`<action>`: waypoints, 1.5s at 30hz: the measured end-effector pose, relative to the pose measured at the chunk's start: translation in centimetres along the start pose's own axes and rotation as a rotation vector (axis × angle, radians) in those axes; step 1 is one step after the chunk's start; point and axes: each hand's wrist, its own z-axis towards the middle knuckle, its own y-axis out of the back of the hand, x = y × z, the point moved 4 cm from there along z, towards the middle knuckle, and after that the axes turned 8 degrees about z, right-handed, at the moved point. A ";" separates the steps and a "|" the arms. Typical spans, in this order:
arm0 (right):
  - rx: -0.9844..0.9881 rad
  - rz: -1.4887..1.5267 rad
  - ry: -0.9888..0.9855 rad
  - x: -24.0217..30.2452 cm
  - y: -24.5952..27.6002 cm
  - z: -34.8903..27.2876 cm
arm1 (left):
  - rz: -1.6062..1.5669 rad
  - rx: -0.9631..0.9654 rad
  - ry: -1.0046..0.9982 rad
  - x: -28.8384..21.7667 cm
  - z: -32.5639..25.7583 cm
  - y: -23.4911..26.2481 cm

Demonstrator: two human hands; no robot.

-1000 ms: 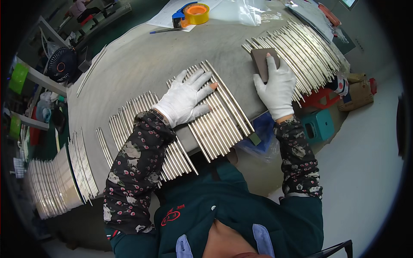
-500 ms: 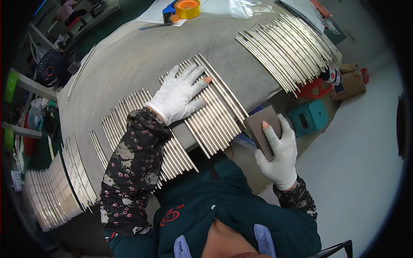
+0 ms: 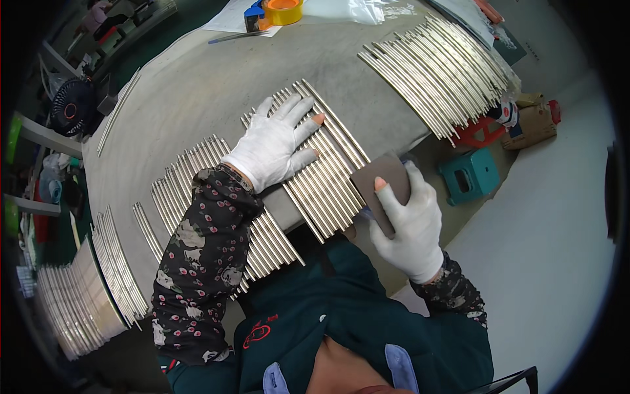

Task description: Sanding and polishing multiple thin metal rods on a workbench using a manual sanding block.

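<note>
The right hand (image 3: 408, 223) has pulled the brown sanding pad (image 3: 382, 187) back off the far rods to the bench's near edge, fingers clamped on it. The left hand (image 3: 279, 146), fingers spread, presses the near metal rods (image 3: 328, 187) flat, so rubbing can start here.

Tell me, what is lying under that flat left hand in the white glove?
Under the left hand lies a row of thin metal rods on the grey table. The rod stretches beneath the palm are hidden.

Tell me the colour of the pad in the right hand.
Brown pad, seen in the head view.
</note>
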 end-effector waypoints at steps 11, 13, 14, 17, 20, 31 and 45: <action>-0.030 0.023 0.000 -0.3 -0.6 0.6 | -0.019 -0.013 -0.005 0.0 0.0 0.3; -0.042 0.062 0.000 -0.5 -0.6 -0.1 | -0.019 0.002 -0.003 0.1 0.0 0.2; -0.018 0.087 -0.010 -0.9 0.1 -1.4 | -0.010 0.009 -0.009 0.1 0.0 0.1; 0.078 0.071 -0.083 -1.7 1.5 -5.3 | 0.004 0.020 0.000 0.1 -0.2 0.2; 0.014 0.064 -0.160 -2.4 1.5 -6.3 | 0.012 0.022 -0.006 0.1 -0.2 0.3; -0.102 0.093 -0.100 -1.7 1.8 -4.7 | 0.046 0.030 -0.007 0.2 0.4 -0.2; -0.035 0.013 0.033 -0.7 0.3 -1.3 | 0.028 0.081 0.005 0.4 0.6 -0.3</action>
